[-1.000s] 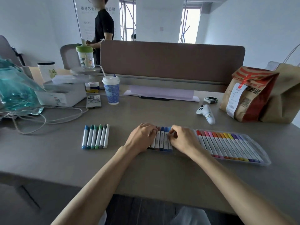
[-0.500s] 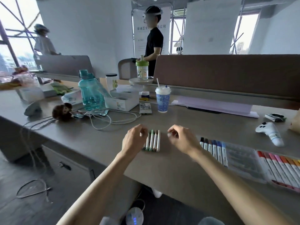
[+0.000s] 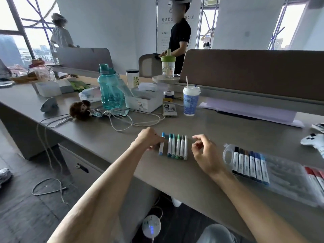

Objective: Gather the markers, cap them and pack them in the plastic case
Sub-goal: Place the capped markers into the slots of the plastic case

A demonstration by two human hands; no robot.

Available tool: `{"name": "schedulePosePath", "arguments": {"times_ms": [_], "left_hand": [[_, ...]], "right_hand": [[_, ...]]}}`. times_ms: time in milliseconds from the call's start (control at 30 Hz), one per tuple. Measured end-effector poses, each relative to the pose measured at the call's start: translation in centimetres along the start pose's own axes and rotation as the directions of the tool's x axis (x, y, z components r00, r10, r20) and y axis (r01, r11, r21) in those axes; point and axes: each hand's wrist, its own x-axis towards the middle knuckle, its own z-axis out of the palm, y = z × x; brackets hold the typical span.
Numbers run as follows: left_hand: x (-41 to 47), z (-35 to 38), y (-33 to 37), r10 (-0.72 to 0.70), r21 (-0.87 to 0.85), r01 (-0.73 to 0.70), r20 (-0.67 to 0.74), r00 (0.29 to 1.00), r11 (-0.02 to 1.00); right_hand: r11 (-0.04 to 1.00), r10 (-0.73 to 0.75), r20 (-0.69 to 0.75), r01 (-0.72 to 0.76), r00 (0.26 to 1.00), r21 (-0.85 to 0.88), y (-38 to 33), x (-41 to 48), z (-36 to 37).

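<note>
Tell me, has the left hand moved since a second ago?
Yes. The left hand went leftward off the plastic case and now holds the blue marker in the loose row.

Blue marker (image 3: 161, 146): being pinched by the left hand (image 3: 149, 139) on the tabletop (image 3: 201, 130).
Right hand (image 3: 204, 152): being held loosely curled beside the marker row (image 3: 177, 146).

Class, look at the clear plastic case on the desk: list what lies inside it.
Inside the plastic case, six markers lie side by side at its left end, black through brown to blue, and red markers at the right. The picture's edge cuts off the rest.
</note>
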Motion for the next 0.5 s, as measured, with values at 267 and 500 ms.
{"name": "schedulePosePath", "arguments": {"times_ms": [267, 500], "left_hand": [[0.2, -0.1, 0.0, -0.008, -0.034, 0.009, 0.021, 1.000, 0.999], [-1.7, 0.1, -3.5, 0.154, -0.569, -0.155, -0.050, 0.987, 0.808]], "right_hand": [[0.998, -0.041, 0.055, 0.043, 0.998, -0.050, -0.1, 0.0, 0.3], [1.000, 0.023, 0.060, -0.022, 0.998, -0.018, -0.1, 0.2, 0.8]]}}
